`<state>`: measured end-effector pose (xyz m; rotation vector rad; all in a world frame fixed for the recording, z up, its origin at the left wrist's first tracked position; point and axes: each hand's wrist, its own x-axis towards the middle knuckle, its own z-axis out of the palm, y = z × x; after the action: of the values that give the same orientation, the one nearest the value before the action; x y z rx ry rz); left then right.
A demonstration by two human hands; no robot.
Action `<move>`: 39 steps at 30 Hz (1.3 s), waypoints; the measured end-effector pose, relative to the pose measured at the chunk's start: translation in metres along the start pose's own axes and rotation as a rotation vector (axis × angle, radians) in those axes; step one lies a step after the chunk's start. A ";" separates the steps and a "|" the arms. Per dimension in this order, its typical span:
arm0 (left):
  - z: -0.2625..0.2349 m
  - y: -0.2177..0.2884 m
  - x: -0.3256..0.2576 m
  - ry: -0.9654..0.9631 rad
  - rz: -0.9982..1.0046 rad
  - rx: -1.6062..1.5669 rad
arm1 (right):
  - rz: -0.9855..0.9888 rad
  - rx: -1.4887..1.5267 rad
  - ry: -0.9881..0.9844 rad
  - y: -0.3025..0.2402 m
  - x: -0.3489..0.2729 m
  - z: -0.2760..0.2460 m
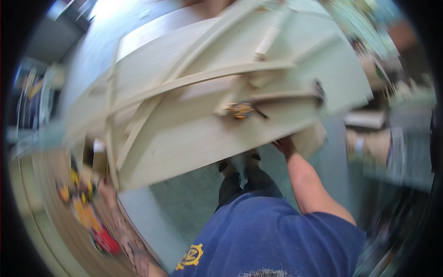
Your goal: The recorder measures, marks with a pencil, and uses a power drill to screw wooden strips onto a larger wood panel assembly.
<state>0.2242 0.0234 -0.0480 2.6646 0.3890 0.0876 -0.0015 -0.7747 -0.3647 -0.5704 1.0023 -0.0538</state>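
Observation:
A large pale wooden panel spans the view before me, with several long wooden strips lying across it at angles. My left hand is at the panel's near left corner, closed around its edge; blur softens the fingers. My right hand reaches under the near edge and grips it there, its fingers partly hidden. On the panel, close to the right hand, rest a yellow-and-black tape measure and what looks like a hammer with a dark head.
Yellow and red power tools lie on a brown wooden surface at the left, beside my left forearm. Blurred shelves or stacks of material stand at the right. My feet are on the grey floor beneath the panel's near edge.

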 end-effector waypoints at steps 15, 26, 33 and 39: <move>0.031 0.297 -0.270 -0.708 0.245 -0.731 | -0.019 0.164 0.189 0.026 0.002 0.007; 0.351 0.403 -0.330 -1.244 0.640 -0.281 | -0.034 0.214 0.127 0.034 0.001 0.008; 0.480 0.513 -0.390 -1.146 0.787 -0.506 | -0.530 -0.507 0.189 0.052 0.019 -0.038; 0.516 0.516 -0.393 -1.083 0.719 -0.503 | -0.623 -0.429 0.230 0.062 0.014 -0.014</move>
<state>0.0443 -0.7492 -0.2862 1.8535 -0.8130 -0.8653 -0.0189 -0.7319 -0.4109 -1.2797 1.0300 -0.4733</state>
